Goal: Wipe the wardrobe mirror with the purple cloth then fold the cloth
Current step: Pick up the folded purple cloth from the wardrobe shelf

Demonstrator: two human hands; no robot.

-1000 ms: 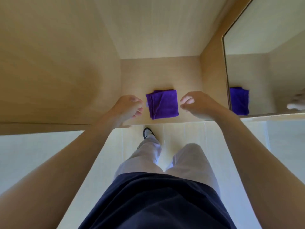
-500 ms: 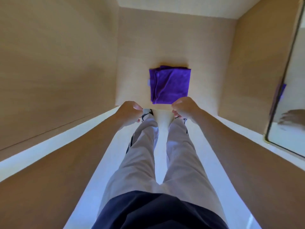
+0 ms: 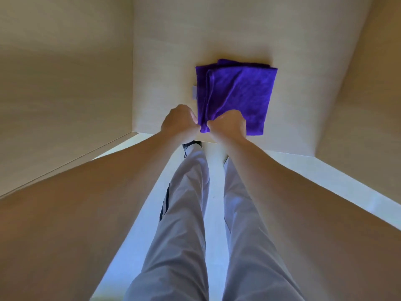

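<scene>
I see left hand curled, pinching near-left corner of cloth. Right hand curled, gripping same near edge. Cloth: purple, fuzzy, folded squarish, lying on smooth pale wood-grain shelf near front edge.

- The cloth lies on the wardrobe shelf, right of its middle, toward 12 o'clock from the hands
- The left hand is at the cloth's near left corner, at 7 o'clock of it
- The right hand rests on the cloth's near edge, at 6 o'clock, just beside the left hand
- The legs stand below the shelf edge, toward 6 o'clock
</scene>
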